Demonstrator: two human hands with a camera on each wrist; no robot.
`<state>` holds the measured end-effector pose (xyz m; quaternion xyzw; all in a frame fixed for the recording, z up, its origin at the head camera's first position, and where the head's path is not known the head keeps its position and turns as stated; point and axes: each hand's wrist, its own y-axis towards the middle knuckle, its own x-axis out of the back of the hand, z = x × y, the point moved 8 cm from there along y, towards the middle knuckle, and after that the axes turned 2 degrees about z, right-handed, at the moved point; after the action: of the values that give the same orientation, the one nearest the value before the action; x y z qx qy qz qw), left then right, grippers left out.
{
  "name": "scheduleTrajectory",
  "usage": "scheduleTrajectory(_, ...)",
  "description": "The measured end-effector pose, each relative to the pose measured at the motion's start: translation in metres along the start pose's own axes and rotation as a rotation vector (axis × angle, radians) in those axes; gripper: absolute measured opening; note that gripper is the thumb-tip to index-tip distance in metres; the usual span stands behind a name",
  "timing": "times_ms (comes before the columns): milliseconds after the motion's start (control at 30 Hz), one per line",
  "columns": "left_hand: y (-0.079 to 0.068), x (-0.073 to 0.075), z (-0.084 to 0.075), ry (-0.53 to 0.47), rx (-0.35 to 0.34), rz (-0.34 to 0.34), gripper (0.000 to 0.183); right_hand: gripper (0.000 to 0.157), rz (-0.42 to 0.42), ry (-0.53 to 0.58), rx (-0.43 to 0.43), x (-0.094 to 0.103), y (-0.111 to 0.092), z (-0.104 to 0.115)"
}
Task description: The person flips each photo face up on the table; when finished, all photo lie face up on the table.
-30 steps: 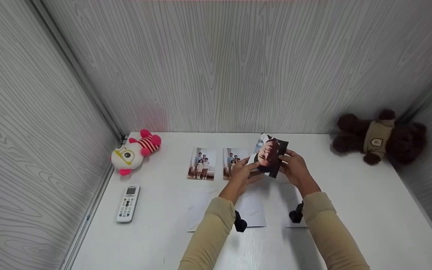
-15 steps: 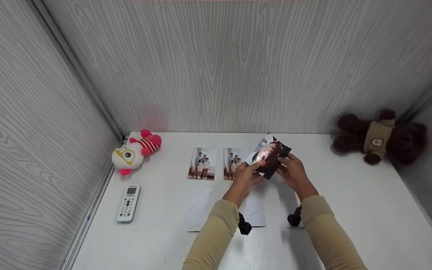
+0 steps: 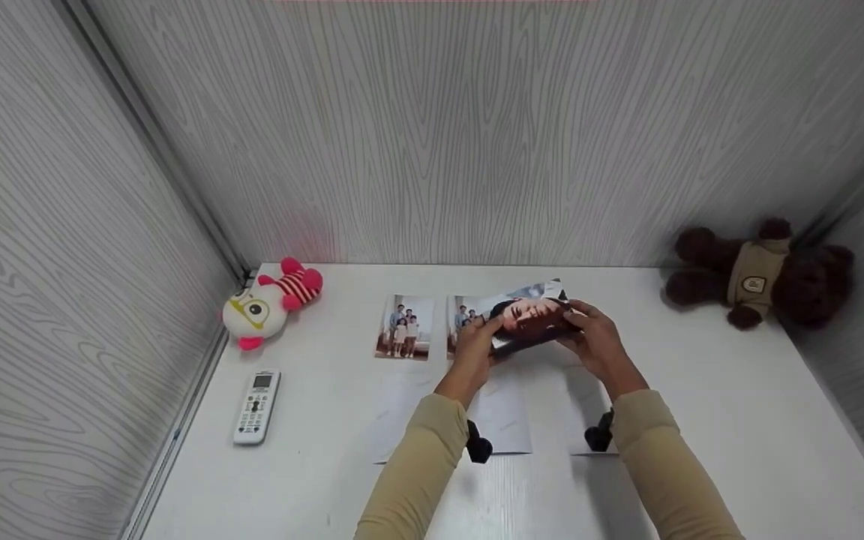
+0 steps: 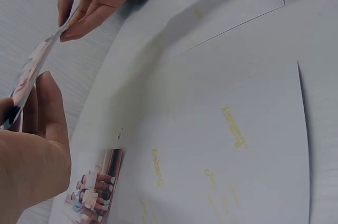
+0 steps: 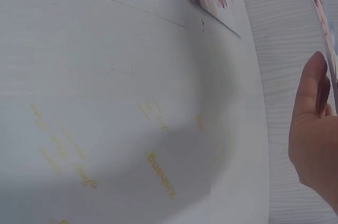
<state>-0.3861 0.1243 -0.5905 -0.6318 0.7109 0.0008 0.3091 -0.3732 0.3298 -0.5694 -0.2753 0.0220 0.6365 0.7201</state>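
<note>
A glossy portrait photo [image 3: 531,319] is held between both hands above the table, turned sideways and tilted. My left hand [image 3: 472,354] pinches its left edge, thumb on the picture side and fingers behind. At the opposite edge, my right hand [image 3: 598,342] pinches it the same way. From the left wrist view the photo [image 4: 35,68] shows nearly edge-on, slightly bowed. Below it lie two family photos, one in full view [image 3: 403,328] and another [image 3: 463,321] partly covered by the held photo. Nearer the forearms are white sheets [image 3: 505,421] with yellow lettering.
A white remote control [image 3: 256,407] lies at the left, below a pink-and-white plush toy [image 3: 263,309]. A brown teddy bear [image 3: 762,277] lies at the back right corner. Grey wood-grain walls [image 3: 432,135] enclose the table [image 3: 327,465].
Both hands have turned the portrait photo from a slanted upright position to sideways. The left hand moved slightly leftward just now. The things on the table stay in place.
</note>
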Motion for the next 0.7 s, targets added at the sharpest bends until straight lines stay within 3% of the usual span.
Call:
scheduleTrajectory(100,0.000,0.001,-0.002,0.034,-0.004,0.001,0.070,0.043,-0.011,-0.056,-0.021,0.000,0.002,-0.003)
scheduleTrajectory(300,0.000,0.003,-0.004,0.111,0.001,0.021,0.044,0.065,0.016,-0.136,-0.071,-0.001,0.005,-0.010)
scheduleTrajectory(400,0.000,0.005,-0.004,0.113,0.011,0.007,0.044,0.071,0.029,-0.165,-0.093,-0.002,0.006,-0.013)
scheduleTrajectory(533,-0.002,0.002,-0.006,0.035,0.012,0.015,0.047,0.068,0.006,-0.165,-0.084,0.000,0.005,-0.013)
scheduleTrajectory(700,-0.003,-0.008,-0.007,-0.116,-0.008,0.038,0.044,0.053,-0.033,-0.074,-0.076,0.000,0.004,-0.009)
